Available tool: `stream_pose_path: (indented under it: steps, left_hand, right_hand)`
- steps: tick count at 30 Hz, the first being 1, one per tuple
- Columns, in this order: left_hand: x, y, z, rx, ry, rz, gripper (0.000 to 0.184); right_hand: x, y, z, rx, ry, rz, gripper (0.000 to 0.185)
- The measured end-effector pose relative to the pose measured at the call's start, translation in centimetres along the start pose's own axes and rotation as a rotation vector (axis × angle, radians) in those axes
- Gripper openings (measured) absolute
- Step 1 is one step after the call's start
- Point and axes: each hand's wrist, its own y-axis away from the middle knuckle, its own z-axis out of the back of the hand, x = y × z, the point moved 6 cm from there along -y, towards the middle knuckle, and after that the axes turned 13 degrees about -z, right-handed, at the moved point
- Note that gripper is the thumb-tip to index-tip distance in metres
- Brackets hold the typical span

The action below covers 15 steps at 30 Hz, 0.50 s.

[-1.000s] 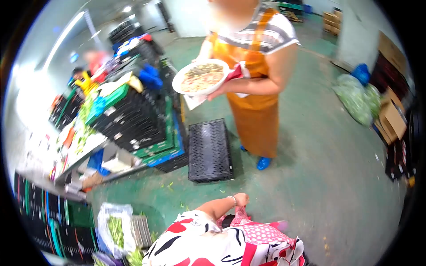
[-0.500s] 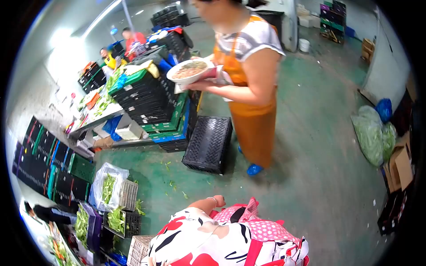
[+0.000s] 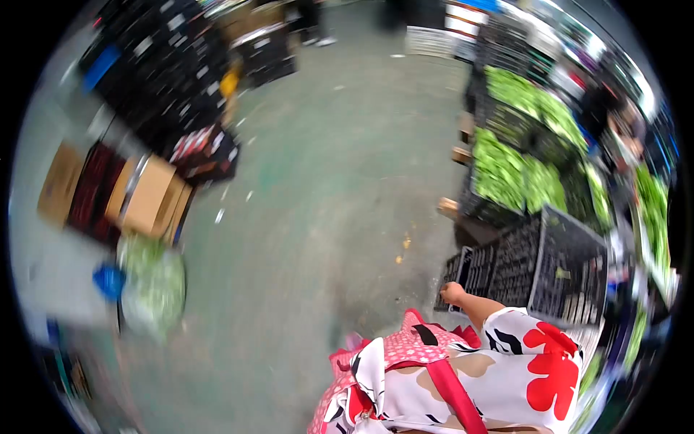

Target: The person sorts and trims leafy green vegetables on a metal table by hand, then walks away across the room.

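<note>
My right hand is at the lower right, below the edge of the stacked black crates in the view. Its fingers look curled in, and no object shows in them. Whether it touches a crate cannot be told. A patterned white, red and black sleeve covers the upper arm. The pink dotted apron shows at the bottom. My left hand is out of the frame.
Crates of green leaves stand at the right, near a person. Cardboard boxes, a bag of greens and dark stacked crates are at the left. Another person's legs show at the top.
The view has swung round to the right. The person with the bowl and my left hand have left the frame; my right hand and the crates of greens have come in.
</note>
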Motion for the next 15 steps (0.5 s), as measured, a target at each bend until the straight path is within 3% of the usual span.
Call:
stream_pose_path:
  steps: [4, 6, 7, 9, 11, 14, 15]
  left_hand:
    - [-13.6, -13.6, 7.1, 0.007, -0.077, -0.169, 0.033]
    - [-21.5, -19.6, 9.5, -0.028, -0.082, -0.267, 0.033]
    - [-26.1, -22.4, 9.6, -0.031, -0.071, -0.318, 0.033]
    - [-36.6, -27.2, 6.7, 0.04, -0.063, -0.448, 0.033]
    - [-44.7, -29.8, 0.1, 0.182, -0.096, -0.542, 0.033]
    - [-49.7, -28.2, -8.9, 0.358, -0.285, -0.652, 0.037]
    - [-52.2, -29.0, -10.1, 0.358, -0.295, -0.666, 0.037]
  right_hand:
    - [-5.6, 4.2, -2.6, -0.033, -0.099, -0.379, 0.022]
    - [-7.6, 9.0, -3.8, 0.234, -0.05, -0.477, 0.023]
    - [-8.6, 9.8, -5.9, 0.218, -0.031, -0.497, 0.024]
    - [-9.4, 11.6, -8.3, 0.188, -0.097, -0.587, 0.026]
    - [-8.8, 12.4, -9.7, 0.319, -0.068, -0.563, 0.029]
    - [-10.0, 9.7, -9.1, 0.318, -0.002, -0.624, 0.031]
    - [-12.5, 5.4, -12.8, 0.333, 0.017, -0.628, 0.027]
